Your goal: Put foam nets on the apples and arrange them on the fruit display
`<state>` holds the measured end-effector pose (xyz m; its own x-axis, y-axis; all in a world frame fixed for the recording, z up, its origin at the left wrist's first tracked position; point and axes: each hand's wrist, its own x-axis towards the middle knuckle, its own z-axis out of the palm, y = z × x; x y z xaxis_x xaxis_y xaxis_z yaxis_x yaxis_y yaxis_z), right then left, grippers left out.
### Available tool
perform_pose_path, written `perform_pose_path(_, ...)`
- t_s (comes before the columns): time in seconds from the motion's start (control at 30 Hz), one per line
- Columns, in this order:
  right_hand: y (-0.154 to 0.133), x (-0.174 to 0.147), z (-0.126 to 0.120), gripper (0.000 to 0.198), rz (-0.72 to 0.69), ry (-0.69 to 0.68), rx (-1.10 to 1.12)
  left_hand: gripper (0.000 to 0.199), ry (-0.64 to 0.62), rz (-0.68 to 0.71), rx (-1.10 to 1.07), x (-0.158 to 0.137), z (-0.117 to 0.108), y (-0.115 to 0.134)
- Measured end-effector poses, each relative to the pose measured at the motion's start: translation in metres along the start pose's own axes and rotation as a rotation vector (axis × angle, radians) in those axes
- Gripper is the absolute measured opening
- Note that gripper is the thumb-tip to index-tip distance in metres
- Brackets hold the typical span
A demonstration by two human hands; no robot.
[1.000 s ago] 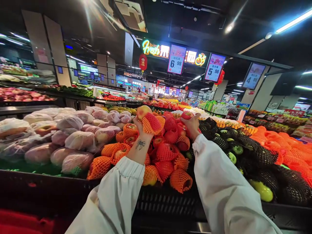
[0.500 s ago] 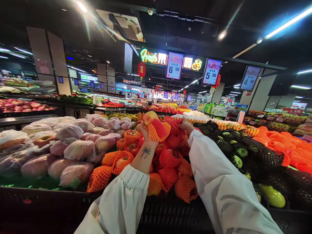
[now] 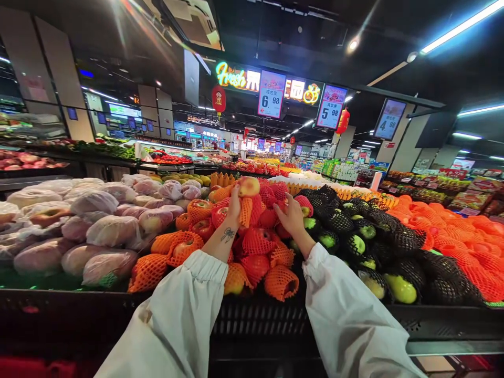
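Note:
Over the pile of red apples [image 3: 258,239] in red and orange foam nets, my left hand [image 3: 234,206] is closed around a yellow-red apple [image 3: 249,187]. The bare top of that apple shows above an orange foam net [image 3: 246,211] that hangs down in front of it. To its right, my right hand [image 3: 290,214] hovers at the far side of the pile, with fingers apart and curved and nothing visible in them. A red-netted apple [image 3: 304,206] lies just beyond its wrist side. Part of my left hand's fingers is hidden behind the apple.
Plastic-wrapped apples [image 3: 114,230] fill the left of the stand. Green apples in black nets [image 3: 358,244] lie to the right, then orange-netted fruit [image 3: 457,226]. A black slatted front edge [image 3: 260,320] runs below my forearms. Price signs [image 3: 271,94] hang overhead.
My right hand has drawn back from among the netted apples, its fingers now visible and spread. My left hand still holds the apple, now turned, its net hanging lower. The view has shifted slightly.

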<state>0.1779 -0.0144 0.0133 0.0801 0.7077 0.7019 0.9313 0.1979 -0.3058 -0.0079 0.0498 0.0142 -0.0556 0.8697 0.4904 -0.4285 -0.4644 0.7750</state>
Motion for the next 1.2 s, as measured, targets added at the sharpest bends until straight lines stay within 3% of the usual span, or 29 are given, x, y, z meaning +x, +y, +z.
perform_pose_path(0.1,0.010,-0.009,-0.003,0.067,-0.096,0.096,0.163,0.043,-0.008,0.135,0.325,-0.014,0.006,0.004)
perform_pose_path(0.2,0.015,-0.010,-0.008,0.076,-0.295,0.123,0.226,0.060,-0.243,0.326,0.700,-0.026,0.006,0.009)
perform_pose_path(0.27,0.014,-0.010,-0.008,0.083,-0.430,0.035,0.243,0.064,-0.365,0.393,0.844,-0.029,0.005,0.010)
perform_pose_path(0.4,0.008,-0.011,-0.001,0.091,-0.469,-0.115,0.294,0.063,-0.435,0.395,0.844,-0.026,0.005,0.007)
perform_pose_path(0.57,0.009,-0.007,0.005,0.085,-0.467,-0.072,0.338,0.063,-0.398,0.340,0.797,-0.023,0.003,0.001)
perform_pose_path(0.67,0.014,-0.003,0.009,0.078,-0.396,0.016,0.382,0.053,-0.412,0.352,0.736,-0.022,-0.002,0.000)
perform_pose_path(0.77,0.019,-0.001,0.017,0.078,-0.216,0.150,0.437,0.041,-0.433,0.404,0.633,-0.017,-0.007,-0.002)
perform_pose_path(0.9,0.023,0.003,0.023,0.091,-0.011,0.315,0.555,0.038,-0.272,0.417,0.498,-0.007,-0.011,-0.003)
perform_pose_path(1.0,0.025,0.008,0.028,0.073,0.137,0.321,0.767,0.038,-0.133,0.360,0.333,-0.002,-0.012,-0.004)
perform_pose_path(1.1,0.028,0.013,0.035,0.058,0.277,0.284,1.038,0.044,-0.122,0.312,0.238,0.000,-0.012,-0.008)
perform_pose_path(1.2,0.031,0.014,0.043,0.058,0.220,0.260,1.190,0.056,-0.194,0.339,0.237,0.001,-0.009,-0.017)
